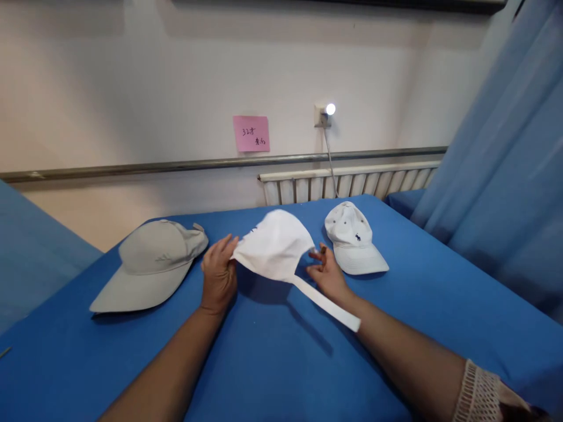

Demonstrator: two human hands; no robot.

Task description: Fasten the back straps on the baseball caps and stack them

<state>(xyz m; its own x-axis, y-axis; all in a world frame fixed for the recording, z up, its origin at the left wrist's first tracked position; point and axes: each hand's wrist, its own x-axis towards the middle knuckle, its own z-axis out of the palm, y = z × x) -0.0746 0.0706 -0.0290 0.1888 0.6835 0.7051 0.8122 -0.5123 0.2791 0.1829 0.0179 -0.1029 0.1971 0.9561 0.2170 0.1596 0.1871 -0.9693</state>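
Observation:
A white cap (pixel 277 246) is held up a little above the blue surface, its unfastened strap hanging down toward my right forearm. My left hand (pixel 220 272) is closed on the cap's left side, where the brim would be; the brim itself is mostly hidden. On the other side, my right hand (pixel 328 271) pinches the cap's back edge near a small metal buckle. To the left lies a beige-grey cap (pixel 153 252) with its brim toward me. A second white cap (pixel 352 234) with a small dark horse-rider emblem rests beyond my right hand.
The blue-covered bed (pixel 264 375) reaches to the wall. Behind it are a radiator (pixel 352 181), a metal rail (pixel 176 166), a pink note (pixel 251 133) and a lit plug-in light (pixel 330 109) with a cord. Blue curtains (pixel 505 176) hang at the sides.

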